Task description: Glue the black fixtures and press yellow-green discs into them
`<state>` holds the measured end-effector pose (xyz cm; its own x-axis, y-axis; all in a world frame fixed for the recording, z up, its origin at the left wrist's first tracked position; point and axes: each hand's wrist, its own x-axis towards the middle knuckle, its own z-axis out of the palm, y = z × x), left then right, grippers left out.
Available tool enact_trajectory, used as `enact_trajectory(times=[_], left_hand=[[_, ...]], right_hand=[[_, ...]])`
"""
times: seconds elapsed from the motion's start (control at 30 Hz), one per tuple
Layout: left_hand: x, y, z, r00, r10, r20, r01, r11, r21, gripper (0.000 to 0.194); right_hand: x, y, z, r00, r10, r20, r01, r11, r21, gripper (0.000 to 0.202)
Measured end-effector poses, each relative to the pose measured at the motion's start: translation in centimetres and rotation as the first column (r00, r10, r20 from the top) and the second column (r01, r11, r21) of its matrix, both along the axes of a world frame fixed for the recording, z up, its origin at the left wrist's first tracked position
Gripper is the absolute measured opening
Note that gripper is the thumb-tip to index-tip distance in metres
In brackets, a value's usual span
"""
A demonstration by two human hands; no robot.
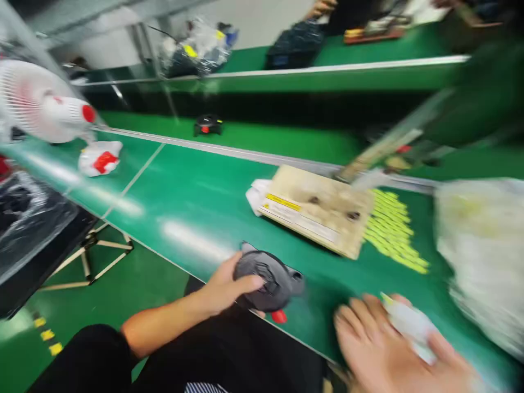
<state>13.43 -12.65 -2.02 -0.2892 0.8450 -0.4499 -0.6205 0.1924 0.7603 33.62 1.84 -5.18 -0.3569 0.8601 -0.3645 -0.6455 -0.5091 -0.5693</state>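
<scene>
My left hand (231, 284) grips a dark grey round plastic part (266, 281) at the bench's front edge, the thumb pressed on its face. A small lug sticks out on the part's right side, and a red tab (279, 316) shows beneath it. Lower right, my right hand (380, 344) is smeared by motion. Between its thumb and fingers is a small white piece (411, 325) with a yellow-green tip; its kind is too blurred to make out. Nearest to that hand lie rows of yellow-green strips (393, 229) on the green bench top (196, 191).
A beige block with a warning label (313, 210) lies on the bench. At the right is a whitish plastic bag (483, 251). A white fan (45, 101) and a white-and-red bundle (100, 158) stand left. Behind, a black part (208, 125) sits below a shelf (347, 66); another person's hand (323, 8) shows above.
</scene>
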Motion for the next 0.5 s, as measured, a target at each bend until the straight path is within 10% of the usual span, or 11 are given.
enact_trajectory(times=[0.23, 0.5], left_hand=[[-0.1, -0.1, 1.5, 0.995, 0.013, -0.098, -0.016, 1.000, -0.021, 0.049], [0.7, -0.3, 2.1, 0.993, -0.090, -0.075, 0.088, 0.996, -0.027, 0.048]], right_hand=[[-1.0, -0.3, 1.3, 0.988, -0.122, -0.091, 0.116, 0.991, -0.070, 0.041], [-1.9, -1.3, 4.5, 0.962, -0.258, 0.084, 0.218, 0.918, 0.331, 0.040]])
